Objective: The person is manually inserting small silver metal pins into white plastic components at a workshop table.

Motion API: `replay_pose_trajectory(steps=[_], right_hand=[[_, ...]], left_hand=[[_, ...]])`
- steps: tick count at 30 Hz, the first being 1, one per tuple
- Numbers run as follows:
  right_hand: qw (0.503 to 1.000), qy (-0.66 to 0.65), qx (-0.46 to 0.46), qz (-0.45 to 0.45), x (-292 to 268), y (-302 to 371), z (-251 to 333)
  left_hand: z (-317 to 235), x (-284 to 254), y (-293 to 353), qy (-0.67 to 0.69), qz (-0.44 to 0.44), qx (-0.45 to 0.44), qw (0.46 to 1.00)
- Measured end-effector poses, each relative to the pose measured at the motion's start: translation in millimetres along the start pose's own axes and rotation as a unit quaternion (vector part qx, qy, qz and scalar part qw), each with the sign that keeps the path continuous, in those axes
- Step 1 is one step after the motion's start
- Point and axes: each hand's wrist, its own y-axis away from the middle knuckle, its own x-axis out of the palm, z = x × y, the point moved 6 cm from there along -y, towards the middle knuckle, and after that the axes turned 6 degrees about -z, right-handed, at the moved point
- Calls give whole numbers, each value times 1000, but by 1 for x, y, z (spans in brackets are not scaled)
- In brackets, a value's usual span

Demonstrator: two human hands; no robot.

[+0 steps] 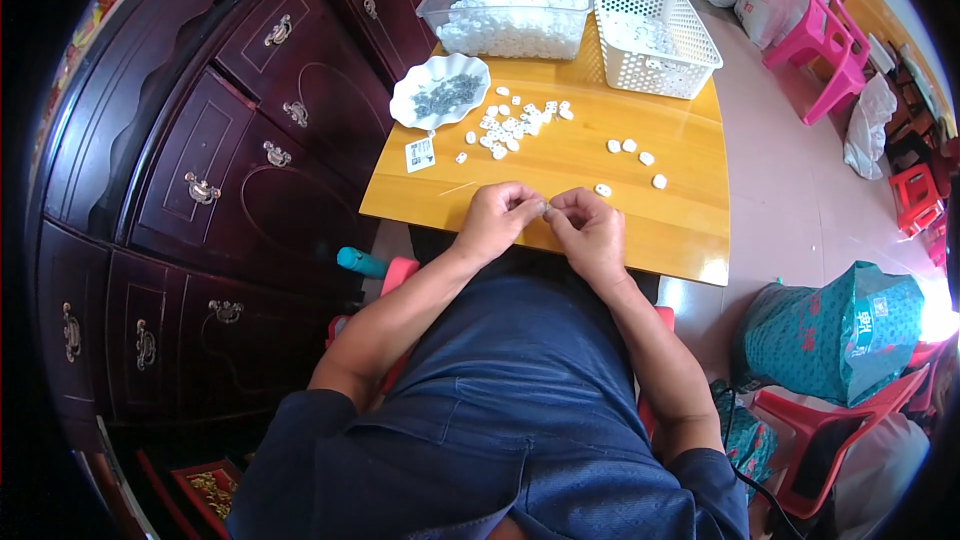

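Above the near edge of the wooden table, my left hand and my right hand meet fingertip to fingertip. Both are closed in a pinch around something tiny that I cannot make out. One small white piece lies just beyond my right hand, and a few more like it rest farther right. Past my left hand is a loose cluster of small white pieces, some with dark holes or marks. A white scalloped dish holds many small grey pieces at the table's left side.
At the far side stand a clear plastic bin heaped with white pieces and a white perforated basket with some inside. A small white card lies near the dish. Dark wooden drawers flank the left; a teal bag sits at right.
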Motion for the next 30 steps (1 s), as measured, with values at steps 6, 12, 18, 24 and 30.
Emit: replay_pose_trajectory(steps=[6,12,18,24,30], right_hand=[[998,-12,29,51,-2,-2,-12],[992,-55,75,80,0,-2,-11],[991,-61,84,82,0,-2,-13],[992,-58,81,83,1,-2,-14],[995,-25,58,75,2,-1,-15]], left_hand=[[-4,3,-3,-29,56,-13,998],[-2,-4,-1,30,78,-54,995],[-10,-6,0,3,54,12,998],[-4,-5,-2,-47,55,44,996],[-19,-4,-2,-150,42,85,984]])
